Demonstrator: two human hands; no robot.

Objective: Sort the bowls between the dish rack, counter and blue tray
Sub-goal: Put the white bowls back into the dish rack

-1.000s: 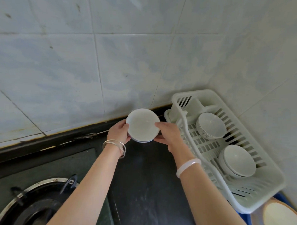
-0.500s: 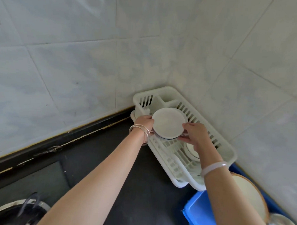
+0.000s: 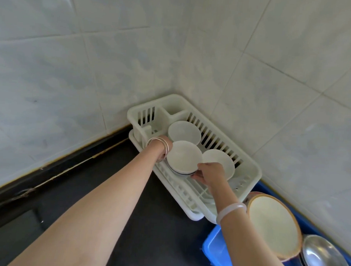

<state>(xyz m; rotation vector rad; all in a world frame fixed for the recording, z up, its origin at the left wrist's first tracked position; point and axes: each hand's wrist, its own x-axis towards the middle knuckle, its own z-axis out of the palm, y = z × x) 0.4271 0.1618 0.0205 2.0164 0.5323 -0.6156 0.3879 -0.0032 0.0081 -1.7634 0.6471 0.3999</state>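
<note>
A white dish rack (image 3: 249,165) stands in the tiled corner on the dark counter (image 3: 147,221). Two white bowls rest in it: one at the back (image 3: 183,131), one at the right (image 3: 221,160). Both my hands hold a small stack of white bowls (image 3: 183,157) with a dark rim line, low over the rack's front left part. My left hand (image 3: 166,144) grips its far left side and is mostly hidden behind it. My right hand (image 3: 208,172) pinches its near right edge. A blue tray (image 3: 216,251) lies at the lower right.
In the blue tray sit a large brown-rimmed bowl (image 3: 273,223) with a pale inside and a shiny metal lid or bowl (image 3: 323,257). Tiled walls close in behind and to the right of the rack. Dark countertop stretches left toward the wall's black edging.
My hands carried the bowl stack rightward from over the counter to the rack and lowered it inside. The view swung right, so the stove left the frame and the blue tray appeared.
</note>
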